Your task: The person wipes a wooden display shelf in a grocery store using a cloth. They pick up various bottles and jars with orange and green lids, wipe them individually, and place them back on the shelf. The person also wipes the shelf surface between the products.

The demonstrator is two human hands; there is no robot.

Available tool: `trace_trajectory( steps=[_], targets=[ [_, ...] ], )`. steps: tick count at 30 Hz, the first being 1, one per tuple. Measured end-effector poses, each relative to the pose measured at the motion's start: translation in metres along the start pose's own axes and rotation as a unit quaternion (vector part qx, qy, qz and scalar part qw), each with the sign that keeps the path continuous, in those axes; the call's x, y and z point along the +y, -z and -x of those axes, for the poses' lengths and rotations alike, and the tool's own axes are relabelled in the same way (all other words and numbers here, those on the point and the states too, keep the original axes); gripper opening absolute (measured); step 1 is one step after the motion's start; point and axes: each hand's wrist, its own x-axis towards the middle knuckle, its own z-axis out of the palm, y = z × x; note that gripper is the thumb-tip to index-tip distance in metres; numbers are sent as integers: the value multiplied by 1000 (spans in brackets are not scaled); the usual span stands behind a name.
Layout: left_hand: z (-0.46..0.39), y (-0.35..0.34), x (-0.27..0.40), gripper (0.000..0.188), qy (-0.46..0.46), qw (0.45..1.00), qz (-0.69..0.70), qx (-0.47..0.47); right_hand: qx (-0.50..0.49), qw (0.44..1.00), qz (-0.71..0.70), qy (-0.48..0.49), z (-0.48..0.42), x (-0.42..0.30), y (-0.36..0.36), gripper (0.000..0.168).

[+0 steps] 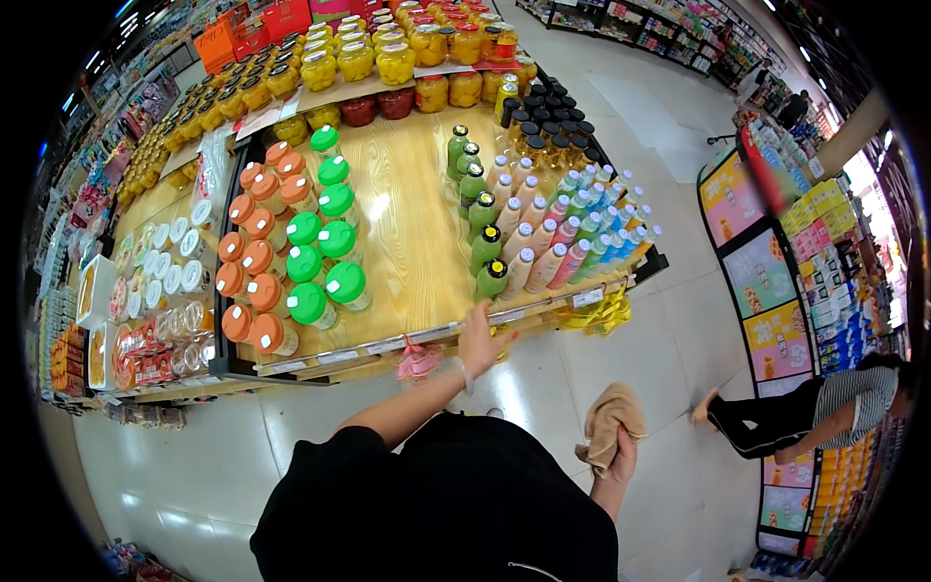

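My left hand point(478, 348), with a bracelet at its wrist, reaches to the front edge of the wooden display table point(400, 240). Its thumb stands apart from the fingers. Just beyond the fingertips is the front green bottle point(492, 280) with a black cap; whether they touch cannot be told. In my right hand point(620, 463), low and to the right over the floor, a crumpled brown cloth point(614, 418) is held. Pale-capped drink bottles point(545, 251) stand in rows right of the green ones. Jars with green lids point(310, 304) and orange lids point(265, 292) fill the table's left side.
Yellow fruit jars point(356, 60) are stacked at the back. White-lidded tubs point(172, 278) stand further left. A pink item point(418, 361) and yellow packets point(598, 314) hang below the table's front. At right a person point(814, 411) walks beside a stocked shelf with printed panels point(782, 325).
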Motion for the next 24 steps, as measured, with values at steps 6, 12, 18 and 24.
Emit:
trace_trajectory(
  steps=[6, 12, 18, 24],
  targets=[
    [-54, -29, -33, 92, 27, 986, -68, 148, 73, 996, -55, 9, 15, -1, 2, 39],
    [-81, -47, -55, 79, 1, 991, -23, 131, 66, 997, -39, 22, 34, 0, 17, 42],
    [-73, -2, -22, 68, -17, 996, 21, 85, 64, 998, -25, 8, 41, -9, -5, 44],
    [-28, 76, 61, 70, -106, 990, 55, -75, 4, 959, 212, 187, 11, -2, -81, 44]
  ],
)
